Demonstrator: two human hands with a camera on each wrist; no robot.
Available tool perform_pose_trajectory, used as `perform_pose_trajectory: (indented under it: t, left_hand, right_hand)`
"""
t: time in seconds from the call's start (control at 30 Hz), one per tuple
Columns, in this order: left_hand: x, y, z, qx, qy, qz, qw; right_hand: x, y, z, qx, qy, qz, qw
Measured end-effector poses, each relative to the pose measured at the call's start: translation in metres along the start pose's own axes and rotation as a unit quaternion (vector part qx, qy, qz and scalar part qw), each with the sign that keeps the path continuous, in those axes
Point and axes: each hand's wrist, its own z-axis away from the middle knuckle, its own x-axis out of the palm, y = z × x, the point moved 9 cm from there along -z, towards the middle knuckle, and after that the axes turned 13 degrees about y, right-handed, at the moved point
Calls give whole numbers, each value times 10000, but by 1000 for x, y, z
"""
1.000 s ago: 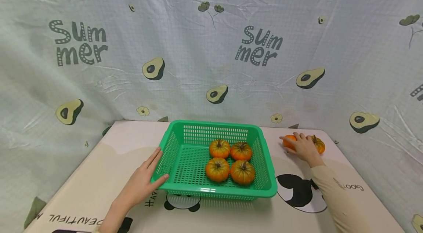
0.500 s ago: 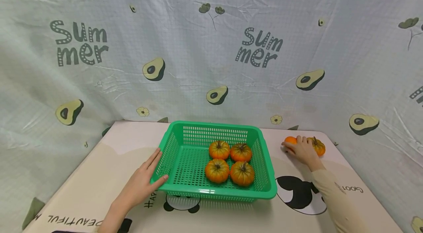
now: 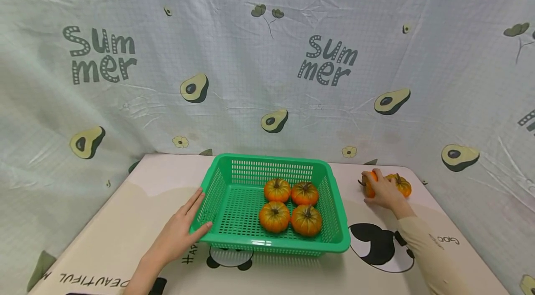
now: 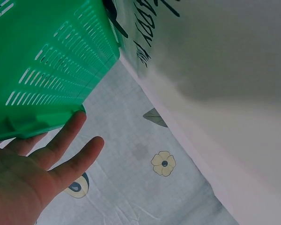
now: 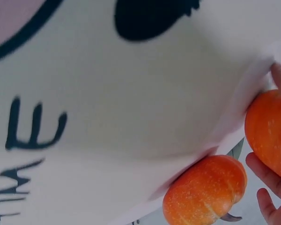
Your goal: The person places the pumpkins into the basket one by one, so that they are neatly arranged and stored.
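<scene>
A green plastic basket [image 3: 292,245] stands mid-table, with several small orange pumpkins [image 3: 274,216] grouped in its right half. My left hand [image 3: 177,234] rests against the basket's left rim, its fingers fairly straight along the outside and the thumb over the near corner. At the far right, my right hand [image 3: 386,193] holds a pumpkin [image 5: 269,129] between thumb and fingers. In the head view that pumpkin is tipped, its stem pointing left, and partly covered by the hand. Another pumpkin [image 3: 403,186] sits just right of the hand, on the table.
The table [image 3: 138,220] has a pale cover printed with panda faces and words. Behind it and at both sides hangs a grey curtain [image 3: 234,76] with avocado prints. The basket's left half shows bare mesh floor.
The pumpkin under my right hand has tipped over, so its stem now points left. My right fingers have closed around it. The left hand and the basket stay put.
</scene>
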Motion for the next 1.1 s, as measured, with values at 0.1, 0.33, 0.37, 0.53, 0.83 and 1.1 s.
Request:
perform_pose_trajectory:
  t: [0.1, 0.33, 0.37, 0.53, 0.83, 1.1]
  left_hand:
    - [0, 0, 0, 3, 4, -7, 10000]
    - [2, -2, -1, 27, 14, 13, 10000]
    - [2, -2, -1, 26, 11, 11, 10000]
    - [2, -3, 0, -12, -14, 12, 10000]
    - [1, -2, -1, 14, 45, -17, 10000]
    - [0, -2, -1, 67, 86, -53, 9999]
  right_hand:
    - [-1, 3, 1, 18, 75, 109, 9999]
    - [-4, 6, 3, -110, 331, 876, 9955]
    - [-4, 6, 3, -102, 353, 914, 9951]
    - [-3, 6, 4, -50, 391, 895, 9952]
    - [-6, -4, 2, -232, 520, 916, 9942]
    - [-6, -6, 1, -261, 459, 931, 9943]
